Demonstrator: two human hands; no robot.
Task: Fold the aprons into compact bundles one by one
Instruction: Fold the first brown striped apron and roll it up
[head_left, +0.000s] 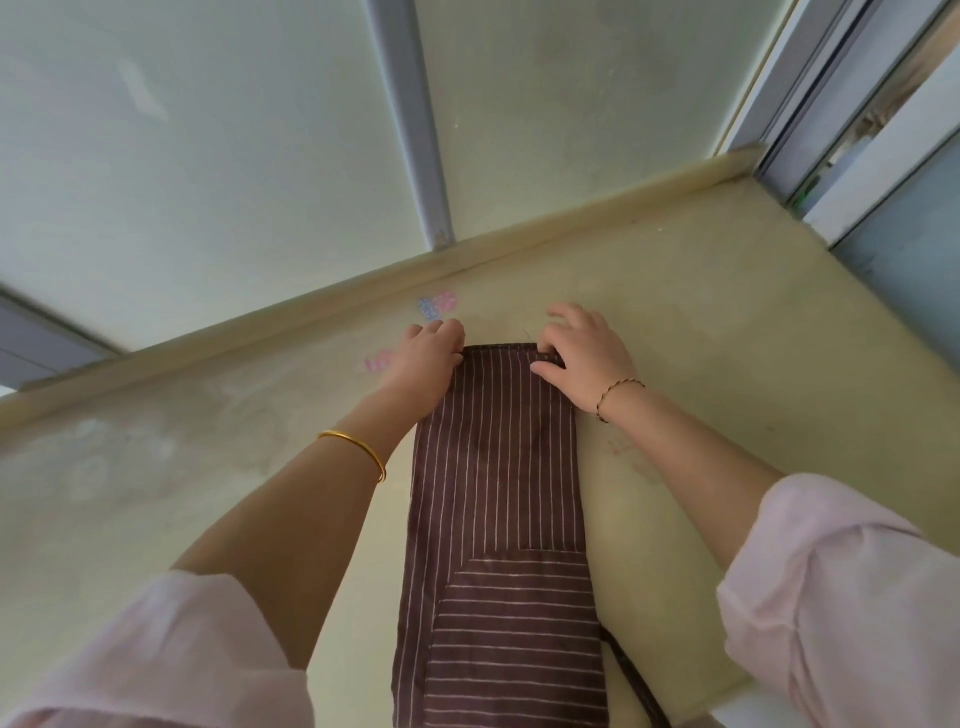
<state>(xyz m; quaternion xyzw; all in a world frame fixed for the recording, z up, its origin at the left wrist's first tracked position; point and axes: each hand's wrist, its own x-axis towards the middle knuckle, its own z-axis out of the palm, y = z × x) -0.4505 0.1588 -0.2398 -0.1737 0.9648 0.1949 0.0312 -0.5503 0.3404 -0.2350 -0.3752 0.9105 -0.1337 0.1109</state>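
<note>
Pale pink fabric sleeves (841, 587), pushed up past both forearms. A thin gold metal bangle (358, 451) circles the left wrist; a slim twisted dark-and-gold cord bracelet (615, 396) rings the right.

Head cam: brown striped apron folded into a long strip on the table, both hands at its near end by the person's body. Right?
Not quite. In the head view the left hand and right hand are at the far end of the apron, by the wall, not at the near end. The rest holds: the brown striped apron lies folded into a long strip on the table.
</note>
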